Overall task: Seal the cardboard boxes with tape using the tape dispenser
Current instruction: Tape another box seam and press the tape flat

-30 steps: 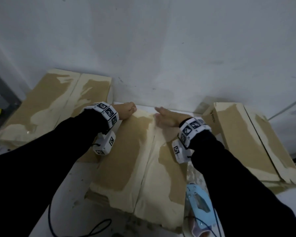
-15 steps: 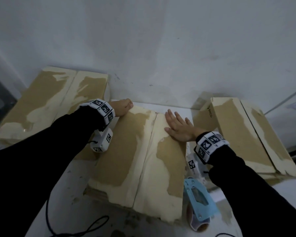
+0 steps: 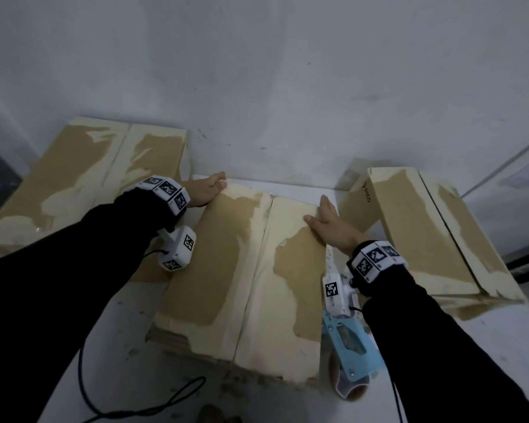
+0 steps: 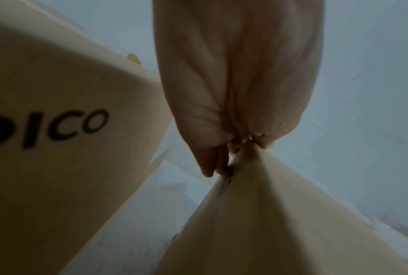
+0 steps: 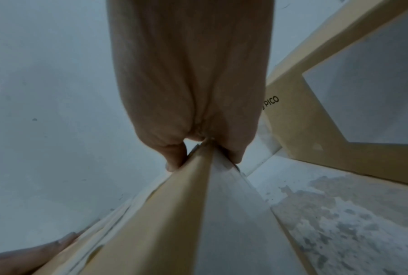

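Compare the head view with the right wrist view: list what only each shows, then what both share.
Only the head view shows the blue tape dispenser lying beside the middle box, the left box and the middle box's centre seam. Only the right wrist view shows the middle box's pale right side wall, whose top edge the right hand straddles. Both show that hand resting on the middle box's right edge, and the right box with its PICO print.

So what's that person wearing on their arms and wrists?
Long black sleeves on both arms. Each wrist wears a white band with black square code patterns, plus a white block carrying the same patterns beneath it. A black cable trails from the left block.
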